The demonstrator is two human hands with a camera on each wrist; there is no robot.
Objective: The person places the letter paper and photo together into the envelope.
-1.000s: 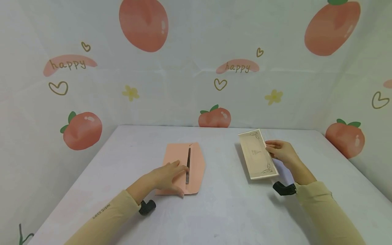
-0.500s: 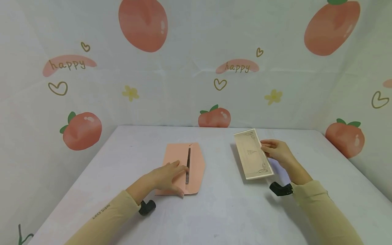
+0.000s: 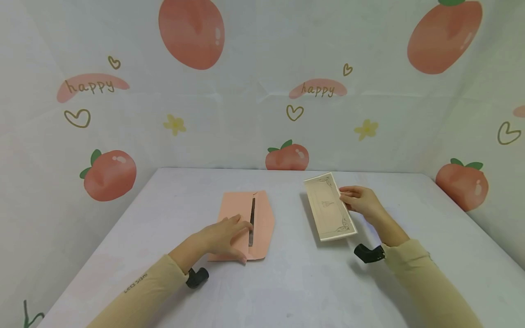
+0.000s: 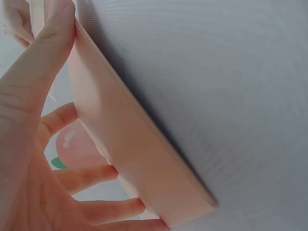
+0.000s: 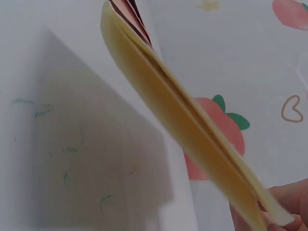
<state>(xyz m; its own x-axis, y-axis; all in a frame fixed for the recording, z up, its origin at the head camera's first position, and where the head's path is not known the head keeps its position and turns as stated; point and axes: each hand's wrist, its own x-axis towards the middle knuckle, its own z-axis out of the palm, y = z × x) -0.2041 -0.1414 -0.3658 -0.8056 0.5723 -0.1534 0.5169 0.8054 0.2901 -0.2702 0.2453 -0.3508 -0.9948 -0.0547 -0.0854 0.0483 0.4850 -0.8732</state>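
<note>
A pink envelope [image 3: 262,228] lies on the table left of centre, its pointed flap folded out to the right beside a dark slit-like opening. My left hand [image 3: 223,234] rests on it with spread fingers; in the left wrist view, the fingertips [image 4: 103,172] and thumb [image 4: 60,29] touch the envelope [image 4: 130,144]. To the right, my right hand [image 3: 362,202] pinches a cream folded card [image 3: 330,207] by its right edge, tilted above the table. Ornamented corners and a small central print show on the card. From the right wrist, the card [image 5: 178,120] appears edge-on with layers slightly parted.
A white cloth covers the table [image 3: 287,291], and a white curtain [image 3: 246,91] with peach prints hangs behind it. Black camera mounts [image 3: 369,253] stick out at both wrists. The card's shadow falls on the table beneath it.
My right hand has moved steadily left with the card, toward the envelope, the card keeping about the same tilt. The left hand and envelope have stayed in place.
</note>
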